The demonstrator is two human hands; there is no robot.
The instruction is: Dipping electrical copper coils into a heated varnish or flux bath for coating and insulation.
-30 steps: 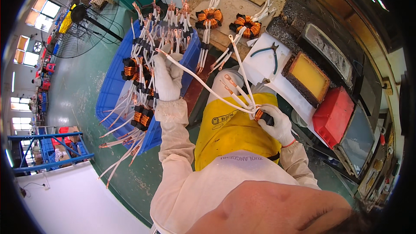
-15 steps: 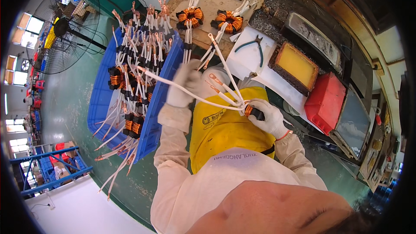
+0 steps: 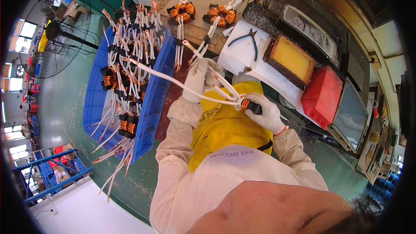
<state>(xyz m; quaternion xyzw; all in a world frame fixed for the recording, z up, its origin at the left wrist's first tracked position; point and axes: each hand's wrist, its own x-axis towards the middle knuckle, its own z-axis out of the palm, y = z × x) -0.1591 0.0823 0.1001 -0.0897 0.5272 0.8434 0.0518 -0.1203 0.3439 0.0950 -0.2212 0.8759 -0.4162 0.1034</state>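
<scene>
My right hand, in a white glove, grips a toroidal coil wound with copper wire, low over the yellow apron. Several white leads with copper lugs run from the coil up to the left. Around part of these leads, my left hand, also gloved, is closed; its fingertips are partly hidden. One long white lead passes below the left hand and reaches toward the blue crate, its copper lug free. Another lug sticks out above the left hand.
Left of me stands a blue crate full of coils with white leads. Two finished-looking coils lie on the wooden bench. Cutting pliers rest on white paper, beside a yellow-filled tray and a red bin. A large fan stands far left.
My left hand has moved right and down from beside the crate onto the coil's white leads. The right hand still holds the coil. The whole view has shifted slightly.
</scene>
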